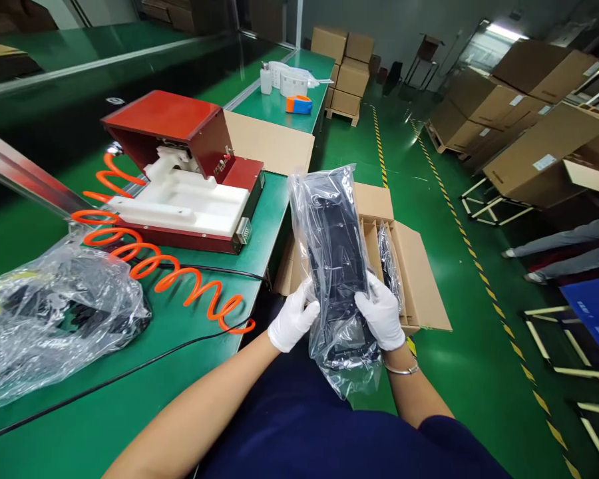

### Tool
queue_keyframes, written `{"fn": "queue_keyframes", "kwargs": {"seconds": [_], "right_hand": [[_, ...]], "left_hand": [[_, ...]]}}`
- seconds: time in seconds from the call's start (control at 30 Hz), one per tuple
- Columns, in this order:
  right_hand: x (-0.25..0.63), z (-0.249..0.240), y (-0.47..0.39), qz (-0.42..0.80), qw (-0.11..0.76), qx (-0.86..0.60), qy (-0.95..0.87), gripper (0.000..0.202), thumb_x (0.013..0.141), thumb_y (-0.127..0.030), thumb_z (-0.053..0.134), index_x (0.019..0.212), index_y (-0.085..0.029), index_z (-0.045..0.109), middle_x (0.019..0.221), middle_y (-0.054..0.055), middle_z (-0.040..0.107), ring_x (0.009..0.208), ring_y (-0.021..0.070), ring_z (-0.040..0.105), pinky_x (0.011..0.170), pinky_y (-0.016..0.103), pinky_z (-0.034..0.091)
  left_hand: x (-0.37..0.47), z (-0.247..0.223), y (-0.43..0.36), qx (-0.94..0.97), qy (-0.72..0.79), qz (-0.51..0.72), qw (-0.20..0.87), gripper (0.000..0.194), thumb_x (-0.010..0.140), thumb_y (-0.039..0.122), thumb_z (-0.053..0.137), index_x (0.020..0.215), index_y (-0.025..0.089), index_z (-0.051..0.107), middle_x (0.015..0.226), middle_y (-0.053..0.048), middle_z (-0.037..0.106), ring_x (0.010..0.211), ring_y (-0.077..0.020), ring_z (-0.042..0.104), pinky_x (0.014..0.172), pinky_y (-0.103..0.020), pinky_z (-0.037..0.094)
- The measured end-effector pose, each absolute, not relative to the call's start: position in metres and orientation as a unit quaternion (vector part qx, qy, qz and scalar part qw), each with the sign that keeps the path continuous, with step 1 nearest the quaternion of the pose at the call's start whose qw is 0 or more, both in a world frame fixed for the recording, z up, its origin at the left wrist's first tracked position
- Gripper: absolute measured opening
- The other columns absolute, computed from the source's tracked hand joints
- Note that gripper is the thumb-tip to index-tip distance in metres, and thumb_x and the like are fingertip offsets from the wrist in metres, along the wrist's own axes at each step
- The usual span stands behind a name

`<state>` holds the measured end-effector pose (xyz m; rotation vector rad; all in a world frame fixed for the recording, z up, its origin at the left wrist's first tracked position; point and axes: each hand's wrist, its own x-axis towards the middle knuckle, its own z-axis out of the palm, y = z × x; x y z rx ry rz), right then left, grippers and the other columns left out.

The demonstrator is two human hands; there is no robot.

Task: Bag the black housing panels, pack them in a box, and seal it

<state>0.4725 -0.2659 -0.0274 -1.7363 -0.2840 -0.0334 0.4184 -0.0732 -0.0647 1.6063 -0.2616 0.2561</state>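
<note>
- The left hand, in a white glove, grips the near left edge of the bag; some of its fingers are hidden behind the plastic.
- The right hand, gloved too, grasps the right edge, thumb in front.
- The bag hangs between both hands, in front of the person's body and beside the table. Glare and creases blur the black part inside; its exact form cannot be told.
- Behind the bag stands an open carton, its left side mostly covered. One wrapped piece shows in a slot.
- On the table sits a red machine with a white bed; its hood shades the inner parts.
- An orange hose coils in front of it; a black cable leaves the view at left.
- The clear sack is cut off by the left edge, its dark and yellow contents unclear.
- Farther along lie a cardboard sheet and an orange-and-blue item.
- At the right edge, only a person's legs show.
</note>
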Motion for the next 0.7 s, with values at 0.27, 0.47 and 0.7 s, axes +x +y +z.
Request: {"fn": "queue_keyframes", "kwargs": {"seconds": [0.27,0.47,0.7], "right_hand": [[0.475,-0.028,-0.269,0.022,0.641,-0.756,-0.129,0.056,0.079,-0.029,0.065,0.133,-0.015,0.062,0.132,0.008,0.065,0.123,0.0256,0.061,0.115,0.042,0.044],[0.481,-0.026,-0.275,0.077,0.613,-0.762,-0.194,0.068,0.085,-0.057,0.066,0.140,-0.019,0.057,0.144,0.006,0.054,0.136,0.0271,0.049,0.119,0.042,0.037],[0.481,-0.024,-0.278,0.056,0.597,-0.774,-0.204,0.065,0.090,-0.068,0.054,0.137,-0.024,0.060,0.141,0.003,0.057,0.136,0.0235,0.050,0.120,0.038,0.037]], "left_hand": [[0.421,-0.069,-0.075,0.696,-0.112,0.133,0.697,0.071,0.092,0.061,0.052,0.145,0.015,0.045,0.146,-0.016,0.052,0.136,-0.0318,0.048,0.118,-0.049,0.033],[0.425,-0.057,-0.075,0.656,-0.075,0.150,0.736,0.065,0.090,0.062,0.053,0.137,0.017,0.052,0.137,-0.014,0.060,0.129,-0.0288,0.055,0.117,-0.046,0.037],[0.424,-0.053,-0.075,0.656,-0.062,0.145,0.738,0.063,0.091,0.061,0.055,0.138,0.019,0.052,0.143,-0.012,0.057,0.134,-0.0293,0.051,0.118,-0.048,0.036]]}}
